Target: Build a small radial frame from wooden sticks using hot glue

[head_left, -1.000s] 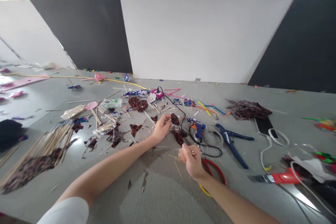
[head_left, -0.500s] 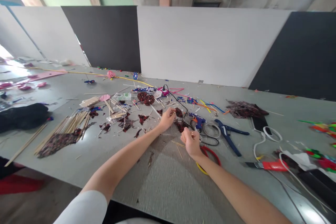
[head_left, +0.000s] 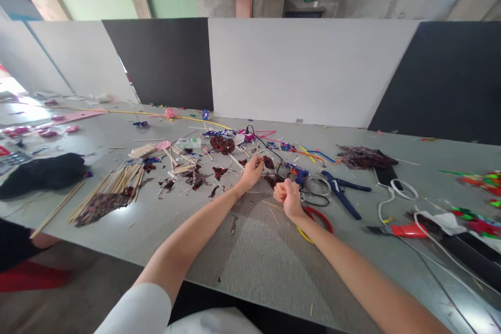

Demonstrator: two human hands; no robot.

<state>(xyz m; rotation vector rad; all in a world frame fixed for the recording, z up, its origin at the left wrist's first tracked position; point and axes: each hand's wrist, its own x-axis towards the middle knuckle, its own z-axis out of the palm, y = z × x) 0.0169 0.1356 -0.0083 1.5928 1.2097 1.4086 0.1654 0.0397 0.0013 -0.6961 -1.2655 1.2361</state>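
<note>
My left hand reaches across the grey table, and its fingers pinch a small dark red patterned fabric piece on a thin stick. My right hand is closed in a fist just to the right and nearer me; in the earlier frames a thin wooden stick poked out of it. A blue hot glue gun with a black cord lies just beyond my right hand, next to a roll of tape.
Blue cutters, red-and-yellow scissors, a phone with white cable, dark fabric, a red utility knife. Left: bundle of wooden sticks, fabric scraps, a black cloth. Black and white panels stand behind.
The camera has tilted up and drawn back, so the table edge and my white sleeve show. Both hands stay close together, holding the same grips.
</note>
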